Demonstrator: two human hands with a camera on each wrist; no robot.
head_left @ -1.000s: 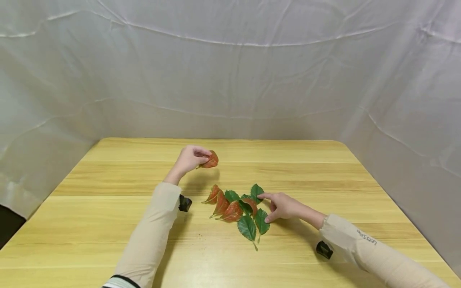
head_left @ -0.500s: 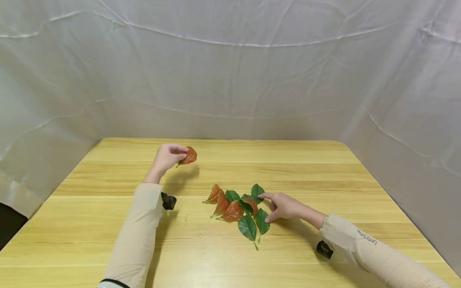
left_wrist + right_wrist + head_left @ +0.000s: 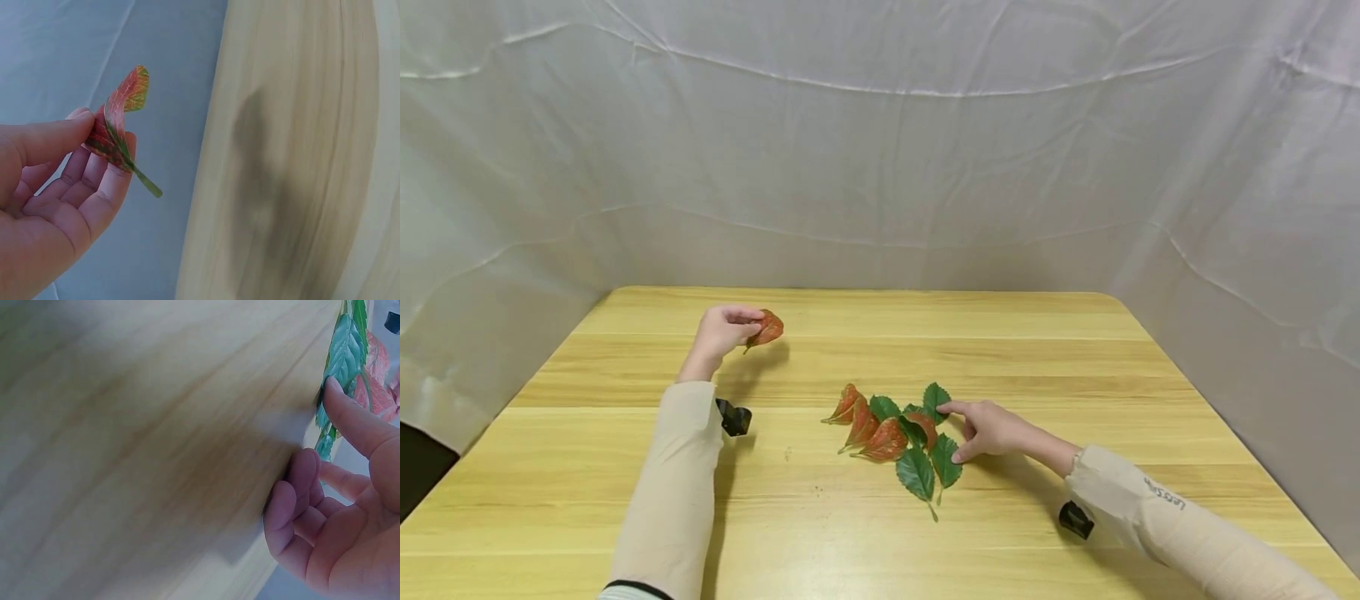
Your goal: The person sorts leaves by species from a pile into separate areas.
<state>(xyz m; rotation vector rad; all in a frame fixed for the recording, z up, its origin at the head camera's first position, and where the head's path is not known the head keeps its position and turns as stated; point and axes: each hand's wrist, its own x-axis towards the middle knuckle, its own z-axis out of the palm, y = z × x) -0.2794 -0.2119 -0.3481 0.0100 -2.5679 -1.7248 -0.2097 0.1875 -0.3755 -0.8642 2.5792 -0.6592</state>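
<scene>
My left hand (image 3: 721, 333) pinches a red leaf (image 3: 767, 327) between thumb and fingers, held up above the far left of the table. In the left wrist view the leaf (image 3: 115, 122) looks folded, with yellow-green edges and a green stem pointing down. Right of the table's middle, my right hand (image 3: 992, 429) rests with its index finger touching a green leaf (image 3: 936, 401) and its thumb touching another green leaf (image 3: 946, 461). Its other fingers are bent under. The right wrist view shows the thumb on a glossy green leaf (image 3: 345, 353).
Several red leaves (image 3: 884, 440) lie left of the green ones in one overlapping cluster on the wooden table (image 3: 820, 533). A grey-white cloth (image 3: 880, 167) hangs behind and at both sides. Black wrist cameras (image 3: 1075, 520) stick out below the sleeves.
My left hand has moved left across the far part of the table with the red leaf between its fingers. My right hand and the leaf cluster have stayed in place.
</scene>
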